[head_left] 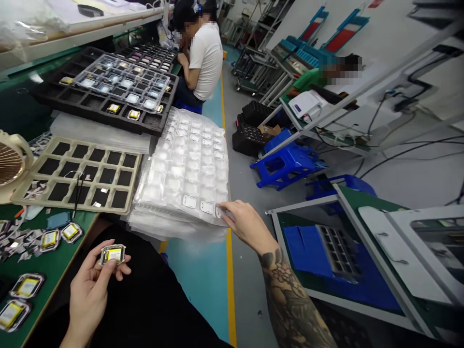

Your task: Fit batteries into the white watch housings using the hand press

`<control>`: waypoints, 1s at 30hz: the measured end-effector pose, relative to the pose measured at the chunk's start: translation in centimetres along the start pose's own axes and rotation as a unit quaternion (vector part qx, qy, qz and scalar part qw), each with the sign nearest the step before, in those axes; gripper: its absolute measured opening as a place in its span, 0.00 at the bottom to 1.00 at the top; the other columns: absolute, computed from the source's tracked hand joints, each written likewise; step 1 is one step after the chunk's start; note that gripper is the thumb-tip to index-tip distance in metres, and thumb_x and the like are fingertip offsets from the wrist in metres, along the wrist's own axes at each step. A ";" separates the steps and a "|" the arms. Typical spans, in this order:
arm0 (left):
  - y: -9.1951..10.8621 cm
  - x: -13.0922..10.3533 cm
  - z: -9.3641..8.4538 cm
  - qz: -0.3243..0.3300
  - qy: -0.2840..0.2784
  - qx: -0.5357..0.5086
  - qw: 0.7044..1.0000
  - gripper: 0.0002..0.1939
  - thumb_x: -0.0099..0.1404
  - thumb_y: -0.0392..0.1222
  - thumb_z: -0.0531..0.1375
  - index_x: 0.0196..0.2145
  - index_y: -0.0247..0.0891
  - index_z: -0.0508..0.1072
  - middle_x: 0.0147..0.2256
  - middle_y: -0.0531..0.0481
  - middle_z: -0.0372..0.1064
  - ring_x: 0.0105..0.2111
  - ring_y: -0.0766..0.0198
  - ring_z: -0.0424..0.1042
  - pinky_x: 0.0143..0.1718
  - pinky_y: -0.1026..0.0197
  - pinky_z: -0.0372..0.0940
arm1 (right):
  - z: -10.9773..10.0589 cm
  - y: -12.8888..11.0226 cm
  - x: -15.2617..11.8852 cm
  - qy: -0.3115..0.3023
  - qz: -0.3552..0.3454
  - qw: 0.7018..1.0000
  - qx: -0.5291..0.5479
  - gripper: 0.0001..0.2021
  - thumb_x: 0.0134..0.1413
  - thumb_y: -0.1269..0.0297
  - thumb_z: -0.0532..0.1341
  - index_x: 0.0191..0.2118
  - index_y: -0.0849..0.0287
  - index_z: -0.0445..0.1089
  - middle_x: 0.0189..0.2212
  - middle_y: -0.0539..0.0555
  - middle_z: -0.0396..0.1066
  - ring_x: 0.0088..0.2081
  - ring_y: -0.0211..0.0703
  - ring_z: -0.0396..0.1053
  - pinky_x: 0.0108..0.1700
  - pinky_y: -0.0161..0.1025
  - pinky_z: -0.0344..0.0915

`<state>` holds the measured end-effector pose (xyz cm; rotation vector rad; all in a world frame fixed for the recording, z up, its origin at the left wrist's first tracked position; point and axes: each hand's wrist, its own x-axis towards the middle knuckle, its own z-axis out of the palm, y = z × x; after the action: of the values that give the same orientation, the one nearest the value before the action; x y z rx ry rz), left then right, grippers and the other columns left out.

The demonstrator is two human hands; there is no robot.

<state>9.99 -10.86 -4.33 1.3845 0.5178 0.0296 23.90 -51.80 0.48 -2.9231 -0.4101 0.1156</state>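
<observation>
A green table (56,266) ran along the left side, and a person in a white shirt (207,55) sat at the far end. A big black tray (123,124) lay on the left, with clear boxes (126,83) on top of it. Next to it was a tall pile of clear plastic trays (177,162), its rows running away from the lap. A pale tray (76,205) with dark squares lay left of the pile, and a fan (10,166) stood at its left end.

The left hand (90,282) was over the lap. The right hand (242,220) was at the near right corner of the pile. Black tweezers (77,195) lay across the pale tray, pointing away, and more small cases (27,287) sat on the table.

The left thumb and fingers pinched one small case (113,253). Its yellow side faced up, and its longer side seemed to go from left to right. The thumb covered its near edge.

The right thumb and pointing finger were close together on a white piece (218,211) in the corner pocket. They hid part of it, so I could not tell its long way, or if they pinched it. Two more white pieces (206,207) lay beside it, in a row.
</observation>
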 end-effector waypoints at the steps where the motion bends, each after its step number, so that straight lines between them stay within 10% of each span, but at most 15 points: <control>1: -0.1 0.1 -0.2 0.000 -0.001 -0.005 1.000 0.33 0.69 0.57 0.73 0.63 0.35 0.73 0.38 0.42 0.86 0.32 0.53 0.84 0.33 0.57 0.77 | 0.0 0.4 0.2 -0.007 0.005 1.000 0.022 0.10 0.66 0.66 0.65 0.52 0.55 0.76 0.45 0.59 0.80 0.47 0.54 0.76 0.49 0.48 0.70; 7: 0.4 0.5 -0.8 0.009 0.009 -0.067 0.998 0.29 0.73 0.55 0.69 0.63 0.37 0.72 0.44 0.39 0.85 0.36 0.53 0.86 0.38 0.57 0.76 | -1.7 0.4 0.3 0.039 -0.025 0.995 0.085 0.07 0.69 0.60 0.63 0.42 0.54 0.77 0.39 0.56 0.77 0.40 0.49 0.77 0.42 0.44 0.72; 11: 0.8 0.7 -1.3 0.023 0.000 -0.096 0.995 0.29 0.74 0.56 0.68 0.63 0.35 0.70 0.46 0.34 0.85 0.38 0.48 0.87 0.37 0.54 0.78 | -3.1 -5.8 0.8 0.277 -0.079 0.953 0.090 0.05 0.69 0.64 0.66 0.47 0.51 0.80 0.44 0.56 0.79 0.45 0.52 0.79 0.50 0.48 0.73; 13: 0.8 0.7 -1.8 0.038 0.017 -0.101 0.994 0.28 0.75 0.56 0.67 0.62 0.35 0.70 0.46 0.34 0.85 0.37 0.49 0.87 0.36 0.54 0.77 | -2.3 -11.0 2.1 0.293 -0.151 0.935 0.131 0.10 0.67 0.69 0.68 0.50 0.49 0.80 0.45 0.55 0.79 0.45 0.51 0.79 0.50 0.48 0.74; 21: 0.7 -1.9 -7.0 0.120 0.147 -0.047 0.981 0.21 0.77 0.43 0.62 0.65 0.39 0.71 0.45 0.44 0.83 0.41 0.58 0.83 0.45 0.57 0.75 | 7.3 -34.6 4.6 0.087 -0.553 0.771 0.304 0.30 0.67 0.79 0.64 0.70 0.49 0.70 0.49 0.58 0.82 0.51 0.54 0.80 0.51 0.52 0.81; 25: 0.1 -4.1 -10.9 0.135 0.259 -0.004 0.956 0.22 0.74 0.36 0.60 0.64 0.41 0.73 0.54 0.42 0.81 0.50 0.55 0.82 0.55 0.54 0.74 | 9.3 -39.5 4.4 -0.044 -0.649 0.705 0.283 0.29 0.69 0.77 0.62 0.72 0.55 0.67 0.62 0.61 0.78 0.62 0.57 0.75 0.62 0.57 0.79; 30: -0.7 -5.9 -13.3 0.132 0.300 -0.057 0.943 0.22 0.73 0.38 0.63 0.64 0.40 0.72 0.40 0.48 0.81 0.39 0.57 0.81 0.44 0.58 0.74 | 10.7 -42.6 4.8 -0.164 -0.628 0.655 0.386 0.25 0.71 0.76 0.62 0.67 0.46 0.73 0.59 0.56 0.79 0.59 0.51 0.74 0.59 0.54 0.80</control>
<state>-0.31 -0.61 -4.22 1.3130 0.8159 0.7082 16.08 -8.41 -1.95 -1.2801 -1.7606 0.4505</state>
